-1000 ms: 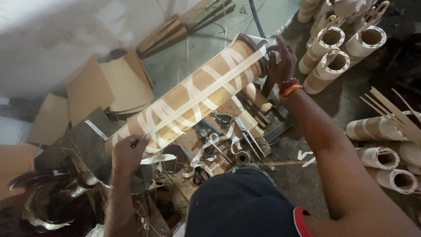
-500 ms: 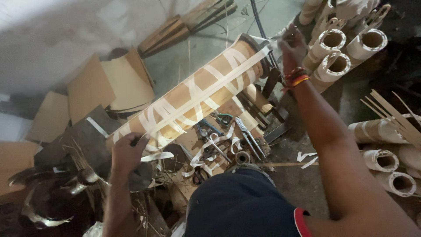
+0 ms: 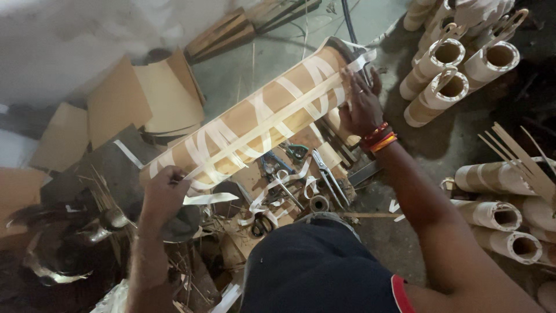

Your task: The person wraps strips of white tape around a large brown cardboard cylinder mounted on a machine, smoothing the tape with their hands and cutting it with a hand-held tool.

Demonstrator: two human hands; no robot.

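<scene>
A long brown cardboard tube (image 3: 260,119) lies diagonally in front of me, wrapped with crossing white tape strips. My left hand (image 3: 164,194) grips the tube's near lower end, fingers pinching a tape strip (image 3: 209,199) that hangs off it. My right hand (image 3: 360,105), with red and orange bangles at the wrist, presses flat on the far upper end, holding down a long tape strip running along the tube.
Pliers (image 3: 329,177), scissors (image 3: 263,223), a tape roll (image 3: 318,203) and loose tape scraps lie under the tube. Finished taped tubes (image 3: 440,93) stand at upper right, more tubes (image 3: 498,217) lie at right. Cardboard sheets (image 3: 119,101) are piled at left.
My right hand came off the tube's far rim, lifted, then settled flat on the upper end over the long tape strip. My left hand stayed at the lower end.
</scene>
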